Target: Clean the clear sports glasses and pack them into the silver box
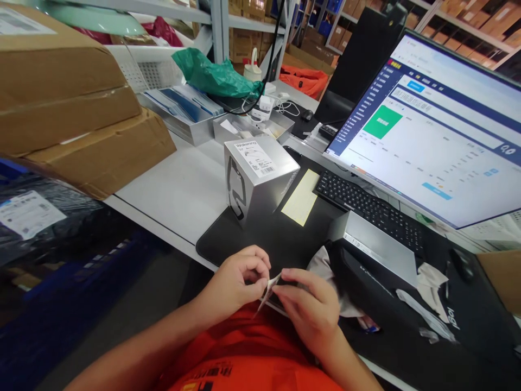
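My left hand (240, 279) and my right hand (312, 304) meet close to my body, at the near edge of the desk. Both pinch a small thin paper slip (267, 295), seen nearly edge-on, so its face does not show clearly. Beyond them a silver box (260, 179) with a white label on top stands upright on the black desk mat (220, 239). To the right of my right hand lie a black pouch (358, 271) and some pale crumpled cloth or paper (321, 266). Neither hand touches the box.
A pale yellow sheet (301, 198) lies beside a keyboard (366, 206) below the monitor (431, 125). Farther right are an open silver box part (378, 244), plastic scraps (425, 315) and a mouse (463, 264). Cardboard boxes (61, 98) crowd the left; silver trays (191, 127) stand behind.
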A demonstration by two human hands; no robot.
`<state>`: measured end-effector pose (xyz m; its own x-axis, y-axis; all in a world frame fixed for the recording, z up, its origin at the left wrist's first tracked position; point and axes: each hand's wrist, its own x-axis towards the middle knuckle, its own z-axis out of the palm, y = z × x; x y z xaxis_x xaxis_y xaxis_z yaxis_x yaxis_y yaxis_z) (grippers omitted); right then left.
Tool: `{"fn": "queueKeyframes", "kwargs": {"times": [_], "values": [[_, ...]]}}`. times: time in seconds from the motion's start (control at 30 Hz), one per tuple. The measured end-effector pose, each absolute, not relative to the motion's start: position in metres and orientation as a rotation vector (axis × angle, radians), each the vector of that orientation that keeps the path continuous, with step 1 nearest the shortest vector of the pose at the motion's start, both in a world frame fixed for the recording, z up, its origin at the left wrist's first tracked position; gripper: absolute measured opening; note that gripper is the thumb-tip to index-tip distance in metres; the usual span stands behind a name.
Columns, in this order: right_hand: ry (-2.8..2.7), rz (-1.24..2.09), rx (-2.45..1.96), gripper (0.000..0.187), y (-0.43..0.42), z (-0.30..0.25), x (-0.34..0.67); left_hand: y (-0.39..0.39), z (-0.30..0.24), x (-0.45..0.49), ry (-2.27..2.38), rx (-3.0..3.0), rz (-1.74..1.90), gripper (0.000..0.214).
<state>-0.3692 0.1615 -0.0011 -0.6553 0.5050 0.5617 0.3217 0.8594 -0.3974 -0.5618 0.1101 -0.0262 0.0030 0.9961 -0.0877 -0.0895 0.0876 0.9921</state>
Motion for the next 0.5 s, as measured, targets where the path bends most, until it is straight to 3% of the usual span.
{"fn": "queueKeyframes", "kwargs": {"times": [0.5], "values": [[-2.447, 0.369, -0.441, 0.016, 0.159, 0.011, -0.373, 0.103, -0.037, -0.566, 1.021, 0.936, 1.238, 0.012]]}}
